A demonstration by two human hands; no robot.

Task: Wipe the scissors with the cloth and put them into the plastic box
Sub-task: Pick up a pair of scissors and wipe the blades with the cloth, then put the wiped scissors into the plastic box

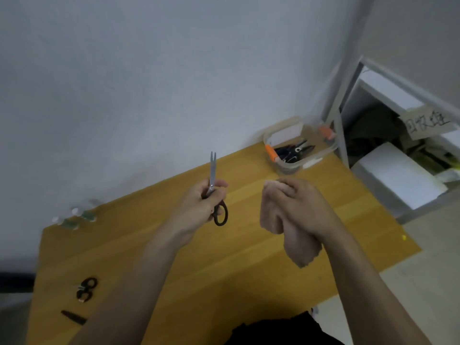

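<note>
Scissors in hand: black-handled scissors (214, 192) held upright above the desk, blades pointing up and slightly parted at the tips, apart from the cloth
Left grip: left hand (199, 205) grasping the scissors around the pivot and upper handle, lower finger loop hanging free below the fingers
Right grip: right hand (298, 207) clenched around a bunched pinkish cloth (296, 240), which hangs below the palm
Plastic box: clear plastic box (298, 151) at the far right corner of the desk (249, 270), well apart from both hands, already containing dark-handled tools and something orange
Other items: a second pair of black scissors (86, 289) and a dark narrow object (73, 317) at the near left edge; small bottles (74, 216) at the far left
Progress: judged mid-task; cloth and blades are not touching, so whether wiping is done cannot be told; boxing this pair is still left
</note>
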